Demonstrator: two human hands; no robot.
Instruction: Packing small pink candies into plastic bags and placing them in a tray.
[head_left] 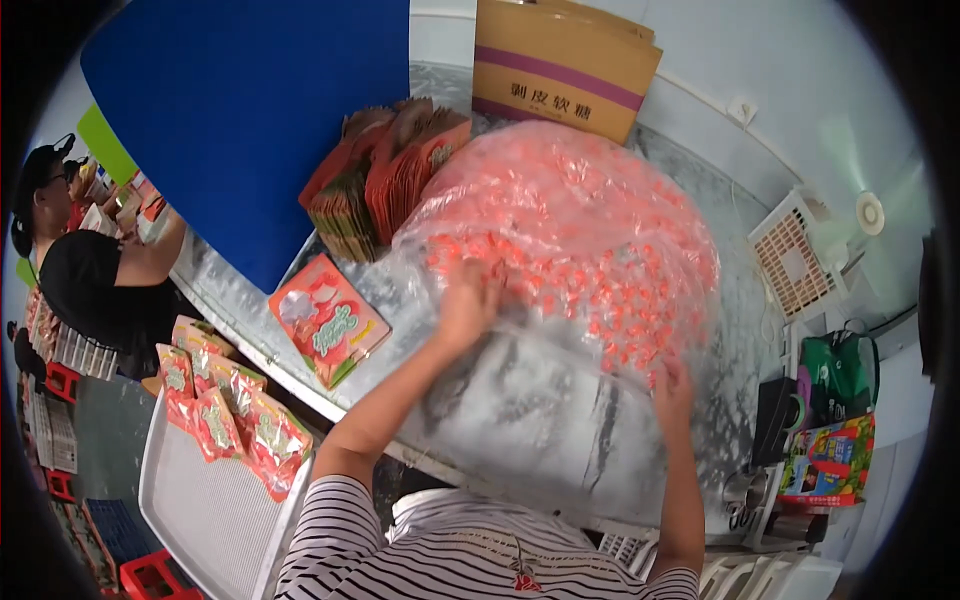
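A large clear plastic bag (560, 165) full of small pink-red wrapped candies (625, 310) lies spread on the metal table (490, 400). My left hand (474, 300) reaches in at the bag's near left side, its fingers a little apart among the candies. Close to the near right edge of the heap is my right hand (674, 392), fingers drawn together; what they pinch is too small to make out. Left of my left arm, a flat red-and-green printed pouch (328, 318) rests on the table. Behind it, stacked pouches (400, 175) stand in rows.
A blue board (250, 120) rises at the back left, and a brown carton (560, 75) at the back. Filled pouches (270, 440) lie on a white tray (200, 510) at lower left. A basket (790, 250) stands right. A person in black (100, 290) works beyond the board.
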